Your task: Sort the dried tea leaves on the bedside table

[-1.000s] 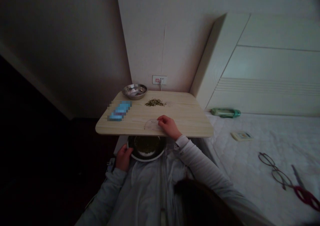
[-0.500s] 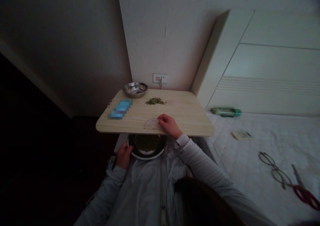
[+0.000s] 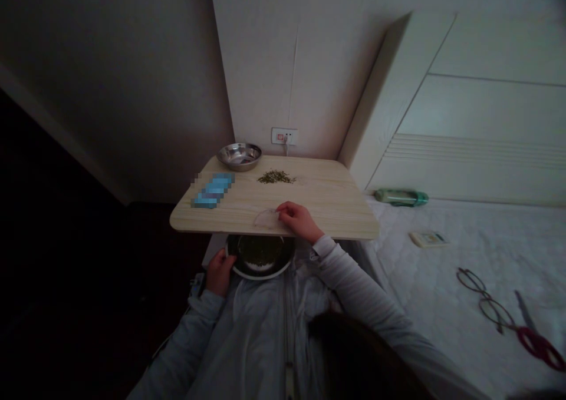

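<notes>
My right hand [image 3: 295,218] rests at the front of the wooden table [image 3: 327,202], its fingers pinching a thin, clear, rounded sheet [image 3: 264,218] that looks like plastic. Below the table edge, my left hand [image 3: 220,270] grips the left rim of a dark bowl with a pale rim [image 3: 260,277]. Many small green grains, like mung beans [image 3: 260,250], lie in that bowl, and the tabletop hides its far side. Farther back on the table is a loose pile of similar green grains [image 3: 276,177].
A steel bowl [image 3: 239,157] stands at the table's back left, near a blurred blue item [image 3: 214,190]. On the bed to the right lie a green bottle [image 3: 401,197], a small pale box-like object [image 3: 428,239], glasses [image 3: 485,300] and red-handled scissors [image 3: 539,347]. A plugged wall socket [image 3: 284,136] is behind.
The clear sheet has shifted slightly at the table's front edge, still in my right hand's fingers. My left hand keeps its grip on the dark bowl. The view has tilted slightly.
</notes>
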The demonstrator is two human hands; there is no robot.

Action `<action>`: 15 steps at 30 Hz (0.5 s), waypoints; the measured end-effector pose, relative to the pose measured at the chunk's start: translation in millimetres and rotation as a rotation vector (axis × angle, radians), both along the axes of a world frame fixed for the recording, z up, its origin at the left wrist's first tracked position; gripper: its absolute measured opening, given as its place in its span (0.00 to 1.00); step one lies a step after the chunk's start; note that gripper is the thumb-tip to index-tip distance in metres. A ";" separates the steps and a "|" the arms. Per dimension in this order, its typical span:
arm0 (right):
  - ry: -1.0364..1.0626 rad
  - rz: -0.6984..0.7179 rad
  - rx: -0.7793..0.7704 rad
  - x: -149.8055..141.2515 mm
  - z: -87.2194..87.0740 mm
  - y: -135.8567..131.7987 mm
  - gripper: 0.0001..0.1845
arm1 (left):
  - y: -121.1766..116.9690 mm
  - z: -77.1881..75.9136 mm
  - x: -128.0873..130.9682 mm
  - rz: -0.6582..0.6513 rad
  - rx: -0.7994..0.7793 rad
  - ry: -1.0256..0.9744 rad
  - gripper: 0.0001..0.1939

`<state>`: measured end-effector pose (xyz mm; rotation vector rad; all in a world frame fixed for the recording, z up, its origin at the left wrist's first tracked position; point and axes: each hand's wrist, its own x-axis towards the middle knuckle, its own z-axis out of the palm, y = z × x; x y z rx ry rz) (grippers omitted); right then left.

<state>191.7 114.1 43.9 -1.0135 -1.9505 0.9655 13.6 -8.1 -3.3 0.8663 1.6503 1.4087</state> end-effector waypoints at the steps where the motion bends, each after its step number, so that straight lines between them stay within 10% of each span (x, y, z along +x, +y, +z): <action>1: -0.010 0.001 0.007 -0.1 0.3 -0.3 0.11 | 0.1 -0.1 0.1 0.004 -0.005 0.000 0.06; 15: -0.048 -0.207 0.071 0.7 2.0 1.2 0.08 | 1.5 -8.6 -2.8 -0.023 0.020 -0.071 0.07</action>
